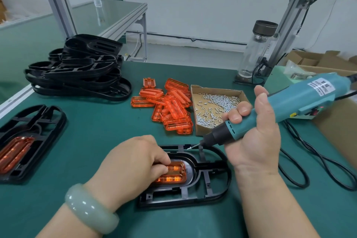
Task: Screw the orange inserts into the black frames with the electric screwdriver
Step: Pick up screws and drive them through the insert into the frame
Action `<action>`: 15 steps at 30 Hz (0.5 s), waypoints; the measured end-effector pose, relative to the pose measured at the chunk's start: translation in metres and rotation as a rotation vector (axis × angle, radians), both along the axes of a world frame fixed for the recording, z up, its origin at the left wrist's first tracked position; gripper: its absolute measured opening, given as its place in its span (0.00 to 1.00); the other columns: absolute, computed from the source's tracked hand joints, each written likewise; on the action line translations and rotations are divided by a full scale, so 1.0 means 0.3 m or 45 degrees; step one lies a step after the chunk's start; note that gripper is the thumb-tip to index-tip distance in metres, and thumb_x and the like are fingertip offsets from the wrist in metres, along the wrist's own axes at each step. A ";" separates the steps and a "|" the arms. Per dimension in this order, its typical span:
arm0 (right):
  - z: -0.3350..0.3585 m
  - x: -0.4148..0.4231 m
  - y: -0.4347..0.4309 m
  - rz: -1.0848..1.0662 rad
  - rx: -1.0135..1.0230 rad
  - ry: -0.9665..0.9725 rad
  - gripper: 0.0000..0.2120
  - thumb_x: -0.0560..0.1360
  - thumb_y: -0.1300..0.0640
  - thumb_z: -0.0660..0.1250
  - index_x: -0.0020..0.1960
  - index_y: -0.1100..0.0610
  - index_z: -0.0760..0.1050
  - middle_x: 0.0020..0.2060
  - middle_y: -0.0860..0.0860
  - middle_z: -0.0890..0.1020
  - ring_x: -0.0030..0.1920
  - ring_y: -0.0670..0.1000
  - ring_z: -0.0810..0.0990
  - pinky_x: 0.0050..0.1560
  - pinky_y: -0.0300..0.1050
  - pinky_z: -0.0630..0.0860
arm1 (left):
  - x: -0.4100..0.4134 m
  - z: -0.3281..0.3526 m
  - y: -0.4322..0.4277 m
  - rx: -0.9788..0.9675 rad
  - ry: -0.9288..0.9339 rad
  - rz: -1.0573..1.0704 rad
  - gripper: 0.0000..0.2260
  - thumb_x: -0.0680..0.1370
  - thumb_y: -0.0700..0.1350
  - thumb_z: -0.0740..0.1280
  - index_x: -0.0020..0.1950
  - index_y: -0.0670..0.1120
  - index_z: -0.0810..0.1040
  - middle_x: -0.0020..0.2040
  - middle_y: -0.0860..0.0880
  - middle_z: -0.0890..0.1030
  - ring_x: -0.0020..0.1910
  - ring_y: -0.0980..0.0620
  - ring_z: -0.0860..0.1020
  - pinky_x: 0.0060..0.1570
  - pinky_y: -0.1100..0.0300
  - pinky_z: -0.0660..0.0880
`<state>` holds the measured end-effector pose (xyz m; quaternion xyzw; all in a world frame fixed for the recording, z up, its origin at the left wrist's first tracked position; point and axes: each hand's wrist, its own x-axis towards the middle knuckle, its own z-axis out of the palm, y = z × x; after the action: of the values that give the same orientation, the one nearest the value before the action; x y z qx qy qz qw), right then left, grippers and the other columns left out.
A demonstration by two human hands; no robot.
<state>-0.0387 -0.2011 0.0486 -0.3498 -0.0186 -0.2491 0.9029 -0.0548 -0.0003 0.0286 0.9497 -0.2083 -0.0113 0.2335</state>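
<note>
**A:** What lay at the far left of the bench?

**B:** A finished frame [29, 141] with an orange piece already seated in it, on the green mat [96, 141]. Behind it stood a pile of empty black frames [77, 69].

**A:** And the left hand?

**B:** The left hand [133, 162], a pale green bangle [90, 208] on its wrist, rested palm down on the black frame [212, 185] near the front edge. Its fingertips [162, 166] were curled and pressed onto the orange insert [173, 174], which sat in the frame's recess.

**A:** Further back?

**B:** A loose heap of spare orange inserts [170, 106] in the middle of the mat, and just beside it, to the right, a cardboard tray [195, 91] of small silver screws [214, 108].

**A:** The right hand?

**B:** The right hand [255, 129] was wrapped closed around the teal electric screwdriver [289, 100], held tilted, nose pointing down-left. A screw [191, 148] hung on the bit, above the frame's far rim; whether it touched I couldn't tell. Its black cable [309, 160] looped over the mat at the right.
</note>
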 end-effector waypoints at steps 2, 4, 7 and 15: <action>0.001 -0.002 0.000 -0.021 -0.061 0.000 0.07 0.76 0.54 0.63 0.53 0.52 0.72 0.28 0.46 0.71 0.25 0.45 0.70 0.36 0.41 0.75 | -0.009 -0.002 -0.007 0.090 -0.087 -0.008 0.07 0.75 0.56 0.66 0.52 0.63 0.80 0.46 0.60 0.73 0.48 0.61 0.71 0.47 0.61 0.72; 0.002 -0.004 0.002 -0.016 -0.106 -0.002 0.07 0.74 0.53 0.63 0.51 0.53 0.72 0.27 0.46 0.71 0.25 0.46 0.70 0.36 0.40 0.75 | -0.016 -0.008 -0.006 0.094 -0.124 -0.024 0.08 0.75 0.57 0.65 0.53 0.64 0.79 0.46 0.61 0.72 0.47 0.62 0.69 0.46 0.63 0.71; 0.005 -0.007 0.000 0.006 -0.152 -0.008 0.07 0.74 0.53 0.63 0.52 0.53 0.71 0.27 0.46 0.72 0.25 0.46 0.70 0.36 0.40 0.75 | -0.021 -0.021 -0.010 0.031 -0.093 -0.074 0.07 0.74 0.56 0.66 0.51 0.62 0.80 0.44 0.61 0.70 0.46 0.62 0.68 0.45 0.64 0.69; 0.008 -0.010 -0.002 0.138 -0.252 0.027 0.08 0.75 0.50 0.63 0.50 0.52 0.72 0.27 0.47 0.72 0.24 0.46 0.70 0.33 0.41 0.73 | -0.011 -0.036 -0.042 0.017 -0.115 -0.094 0.07 0.75 0.52 0.66 0.50 0.58 0.83 0.44 0.57 0.72 0.47 0.58 0.71 0.46 0.66 0.67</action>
<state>-0.0417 -0.2017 0.0510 -0.4383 -0.0525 -0.1933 0.8762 -0.0579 -0.0128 0.0176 0.9424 -0.2535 0.0214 0.2170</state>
